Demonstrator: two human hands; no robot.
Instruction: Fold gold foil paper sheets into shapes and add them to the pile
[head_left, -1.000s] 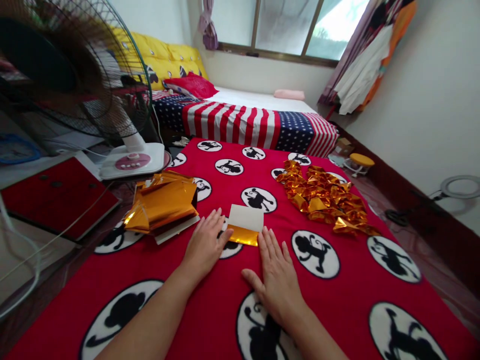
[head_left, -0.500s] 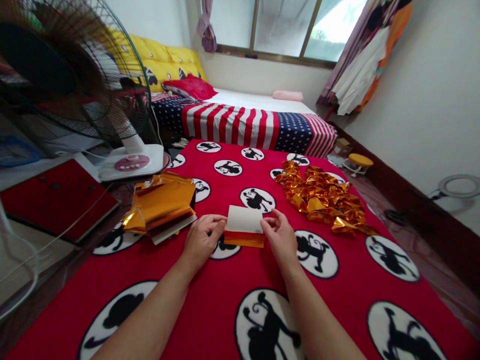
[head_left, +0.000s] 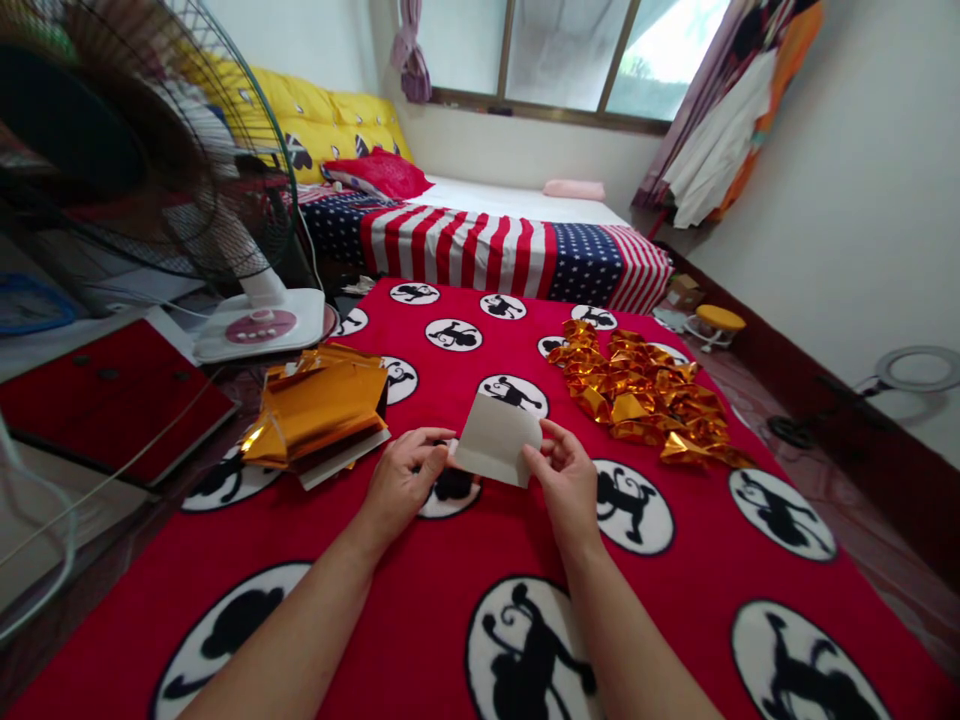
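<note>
This is a bedroom in a home. A bed (head_left: 517,225) with a stars-and-stripes cover (head_left: 487,250) and pillows (head_left: 375,170) stands under the window (head_left: 570,55), with curtains (head_left: 735,100) beside it. A standing fan (head_left: 142,160) sits near a red blanket (head_left: 450,560) printed with monkeys.

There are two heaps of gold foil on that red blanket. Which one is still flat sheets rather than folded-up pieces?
The stack of gold foil sheets beside the left hand, near the fan base. The pile of folded gold pieces, beyond the right hand, is small crinkled shapes.
</note>
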